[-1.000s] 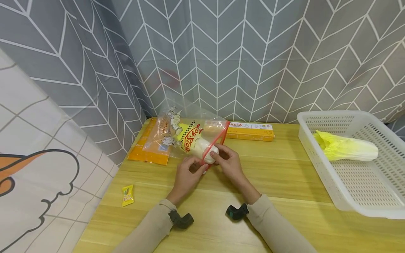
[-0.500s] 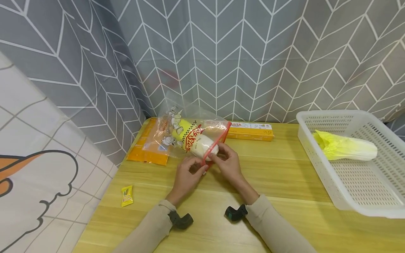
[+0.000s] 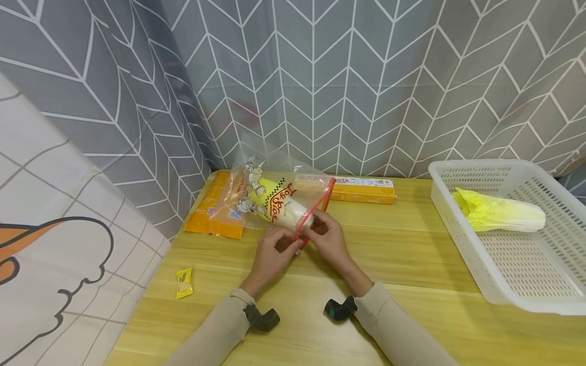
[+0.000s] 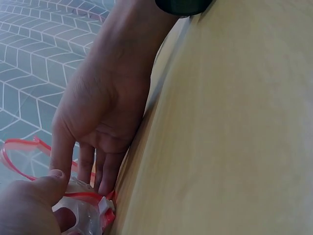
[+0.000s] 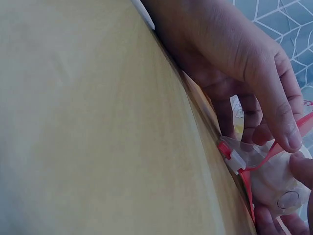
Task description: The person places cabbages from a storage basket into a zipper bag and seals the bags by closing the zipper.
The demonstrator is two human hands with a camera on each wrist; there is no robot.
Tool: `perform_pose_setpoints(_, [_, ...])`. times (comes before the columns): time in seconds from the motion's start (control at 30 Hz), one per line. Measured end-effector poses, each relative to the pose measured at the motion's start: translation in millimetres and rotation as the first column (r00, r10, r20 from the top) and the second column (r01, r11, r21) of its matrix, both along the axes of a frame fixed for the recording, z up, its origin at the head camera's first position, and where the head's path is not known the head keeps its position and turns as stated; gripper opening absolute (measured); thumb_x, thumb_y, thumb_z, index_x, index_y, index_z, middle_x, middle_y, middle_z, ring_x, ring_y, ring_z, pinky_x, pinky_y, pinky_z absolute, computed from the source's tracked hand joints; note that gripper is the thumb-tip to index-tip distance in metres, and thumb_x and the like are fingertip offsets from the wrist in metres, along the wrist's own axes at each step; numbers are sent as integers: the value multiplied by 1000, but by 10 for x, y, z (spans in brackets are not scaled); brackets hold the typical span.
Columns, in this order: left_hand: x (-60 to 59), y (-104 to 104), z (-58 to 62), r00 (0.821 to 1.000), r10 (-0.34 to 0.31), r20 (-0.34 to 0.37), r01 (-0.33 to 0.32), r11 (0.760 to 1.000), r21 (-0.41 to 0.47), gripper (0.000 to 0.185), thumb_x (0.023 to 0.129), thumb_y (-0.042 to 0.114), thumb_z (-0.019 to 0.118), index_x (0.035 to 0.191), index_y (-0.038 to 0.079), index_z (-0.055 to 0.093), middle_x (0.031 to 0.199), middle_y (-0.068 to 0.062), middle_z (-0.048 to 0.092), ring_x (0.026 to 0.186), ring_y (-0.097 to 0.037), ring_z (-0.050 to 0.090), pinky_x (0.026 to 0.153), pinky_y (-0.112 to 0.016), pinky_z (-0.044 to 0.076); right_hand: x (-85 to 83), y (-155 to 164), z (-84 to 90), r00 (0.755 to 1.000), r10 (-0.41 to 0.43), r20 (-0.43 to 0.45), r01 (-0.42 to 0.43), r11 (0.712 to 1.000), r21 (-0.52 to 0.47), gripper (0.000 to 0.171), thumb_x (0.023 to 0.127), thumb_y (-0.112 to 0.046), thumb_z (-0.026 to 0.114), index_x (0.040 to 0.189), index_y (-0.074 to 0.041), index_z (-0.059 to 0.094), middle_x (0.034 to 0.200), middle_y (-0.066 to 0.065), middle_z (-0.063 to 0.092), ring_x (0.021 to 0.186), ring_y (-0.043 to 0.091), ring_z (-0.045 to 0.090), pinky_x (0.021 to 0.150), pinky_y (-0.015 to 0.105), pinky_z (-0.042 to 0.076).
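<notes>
A clear zip bag (image 3: 316, 185) with red zip edges and printed cartoon figures lies tilted on the table, its mouth toward me. Inside it is a napa cabbage (image 3: 293, 213), yellow leaves deep in the bag and white base near the mouth. My left hand (image 3: 271, 256) pinches the lower corner of the red zip edge, beside the white slider (image 5: 237, 160). Just right of it, my right hand (image 3: 331, 241) pinches the zip edge near the cabbage base. In the left wrist view my left hand (image 4: 102, 107) has its fingertips at the red rim, partly hidden by the right thumb.
An orange packet (image 3: 210, 221) lies under the bag's left side, and an orange-and-white pasta box (image 3: 366, 190) is behind it. A small yellow packet (image 3: 184, 283) lies at left. At right, a white basket (image 3: 462, 254) holds another napa cabbage (image 3: 508, 213). A curtain hangs behind the table.
The cabbage base has slid deeper into the bag, up and left from the mouth. My right fingers have shifted slightly down along the zip edge; the left hand stays nearly still.
</notes>
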State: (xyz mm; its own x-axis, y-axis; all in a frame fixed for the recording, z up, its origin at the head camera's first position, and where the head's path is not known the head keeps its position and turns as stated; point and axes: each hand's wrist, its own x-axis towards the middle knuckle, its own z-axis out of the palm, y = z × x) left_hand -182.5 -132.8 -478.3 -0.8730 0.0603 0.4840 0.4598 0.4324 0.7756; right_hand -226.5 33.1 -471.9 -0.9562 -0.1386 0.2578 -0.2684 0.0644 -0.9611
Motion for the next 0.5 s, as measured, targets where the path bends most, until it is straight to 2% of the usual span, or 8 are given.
perform_pose_setpoints(0.13, [-2,4,8,1000,2,30,-3,1000,19,13,87,16,81,85,14,69,89,4,67,90,-15,58,81,-27,49,13,6,20,1000,-24,-8,24,999,48,47,86,0,78,131,-2,65,109,21,66,94,24,64,79,20,54])
perform_pose_setpoints(0.3, [3,0,13,1000,3,28,-4,999,44,12,88,18,81,85,15,69,89,4,68,90,-16,58,80,-26,51,16,11,14,999,-24,-40,27,997,76,45,86,-6,81,129,-6,68,101,20,72,83,22,63,72,20,51])
perform_pose_setpoints(0.5, [0,1,2,999,16,30,-18,998,53,13,87,18,81,85,15,69,87,3,67,88,-18,58,78,-28,53,14,18,-10,998,-46,-42,49,997,58,45,86,-8,81,129,-7,68,105,17,74,87,19,66,75,19,53])
